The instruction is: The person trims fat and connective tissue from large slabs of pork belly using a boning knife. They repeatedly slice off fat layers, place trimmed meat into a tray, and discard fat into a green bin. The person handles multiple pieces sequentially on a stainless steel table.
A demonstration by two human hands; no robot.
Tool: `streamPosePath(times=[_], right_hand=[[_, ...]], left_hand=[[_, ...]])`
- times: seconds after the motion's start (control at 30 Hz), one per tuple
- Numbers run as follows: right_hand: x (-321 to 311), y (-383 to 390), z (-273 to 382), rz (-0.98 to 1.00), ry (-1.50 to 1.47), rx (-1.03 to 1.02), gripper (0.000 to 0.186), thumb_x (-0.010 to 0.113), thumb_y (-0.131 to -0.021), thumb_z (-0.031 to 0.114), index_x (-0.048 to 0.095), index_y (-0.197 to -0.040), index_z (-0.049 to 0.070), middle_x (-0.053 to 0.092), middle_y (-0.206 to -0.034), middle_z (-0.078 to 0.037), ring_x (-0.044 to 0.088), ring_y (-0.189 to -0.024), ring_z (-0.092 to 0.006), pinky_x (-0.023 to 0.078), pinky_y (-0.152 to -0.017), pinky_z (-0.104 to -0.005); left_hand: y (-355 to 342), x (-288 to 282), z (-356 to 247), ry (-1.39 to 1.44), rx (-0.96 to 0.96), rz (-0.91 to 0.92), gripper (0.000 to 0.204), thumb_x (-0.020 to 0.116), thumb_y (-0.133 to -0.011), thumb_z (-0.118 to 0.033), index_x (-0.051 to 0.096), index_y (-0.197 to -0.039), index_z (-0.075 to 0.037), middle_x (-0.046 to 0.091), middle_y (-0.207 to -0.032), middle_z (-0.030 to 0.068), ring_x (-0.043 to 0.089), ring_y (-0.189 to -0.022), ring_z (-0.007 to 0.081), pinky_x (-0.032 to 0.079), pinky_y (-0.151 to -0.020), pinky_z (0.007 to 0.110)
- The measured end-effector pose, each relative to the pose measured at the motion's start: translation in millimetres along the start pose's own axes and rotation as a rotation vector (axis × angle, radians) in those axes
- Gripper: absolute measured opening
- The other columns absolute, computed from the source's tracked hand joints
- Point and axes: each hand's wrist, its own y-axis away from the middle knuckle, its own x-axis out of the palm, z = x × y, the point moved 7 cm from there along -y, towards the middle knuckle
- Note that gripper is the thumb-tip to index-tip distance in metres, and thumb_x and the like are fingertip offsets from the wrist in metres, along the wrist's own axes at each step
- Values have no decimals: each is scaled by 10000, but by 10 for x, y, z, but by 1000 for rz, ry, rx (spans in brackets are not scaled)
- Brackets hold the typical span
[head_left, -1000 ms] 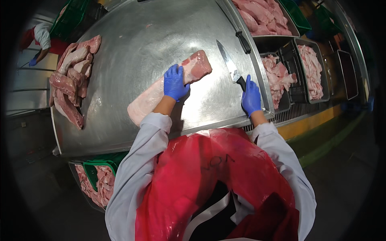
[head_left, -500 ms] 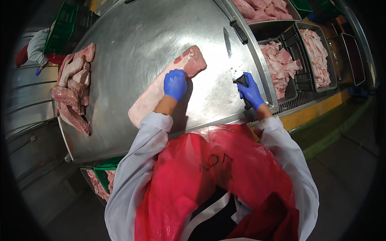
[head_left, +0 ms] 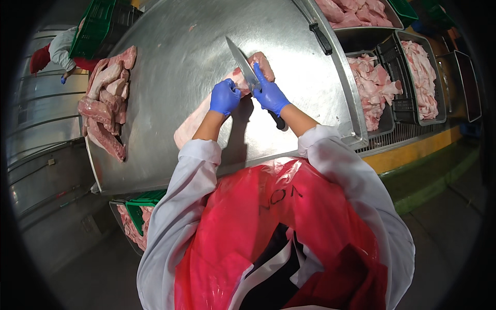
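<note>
A long slab of pork loin (head_left: 194,126) with a pale fat cover lies slantwise on the steel table (head_left: 175,57). My left hand (head_left: 225,97), blue-gloved, is closed with curled fingers at the loin's right edge. In my right hand (head_left: 270,98), also blue-gloved, is a wide-bladed knife (head_left: 238,58). Its blade crosses over the loin's far end and points up and left, while its dark handle sticks out below the palm. My right index finger stretches along the blade. Whether the edge touches the meat is hidden from this angle.
A pile of meat strips (head_left: 107,101) lies at the table's left edge. A black-handled sharpening steel (head_left: 321,39) rests by the right rim. Beyond it stand crates of trimmings (head_left: 373,85) and a bin of meat (head_left: 356,13). A co-worker (head_left: 63,49) is at the far left.
My right hand has brought the knife left from the bare table onto the loin's far end. My left hand stays at the loin, its fingers now turned toward the blade.
</note>
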Motion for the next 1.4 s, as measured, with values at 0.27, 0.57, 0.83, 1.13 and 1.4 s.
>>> streamPosePath(times=[0.27,0.57,0.83,1.13,1.4], right_hand=[[108,784,-451,307,-54,113,776,492,-948,175,86,-1595,310,629,-769,-120,587,-558,-169,540,-576,-322],[283,621,-129,340,-78,117,775,483,-943,134,108,-1589,341,636,-895,-124,588,-588,-172,552,-578,-332],[420,-33,206,268,-83,-30,755,469,-945,174,98,-1595,275,658,-1005,-167,621,-626,-187,562,-594,-330],[529,-84,94,346,107,-116,769,482,-932,182,112,-1590,326,644,-776,-97,615,-517,-176,550,-527,-307],[265,463,-111,570,301,-95,638,473,-989,233,221,-1570,307,663,-923,-149,671,-730,-233,555,-703,-368]], left_hand=[[-24,-84,61,115,-104,1,154,639,-786,-169,646,-768,-17,650,-726,222,660,-681,380,516,-652,434],[-142,-183,247,115,-95,-17,166,639,-795,-167,655,-782,-2,653,-719,208,648,-655,312,513,-645,413],[-121,-320,188,210,-137,-12,150,651,-814,-138,647,-786,10,628,-662,112,582,-606,168,489,-601,348],[-39,-338,436,628,-76,-64,97,612,-885,-62,618,-794,-32,588,-728,-28,522,-656,61,446,-609,244],[68,-588,750,795,-172,-193,104,610,-894,-38,604,-789,-37,581,-714,-17,528,-650,64,439,-593,239]])
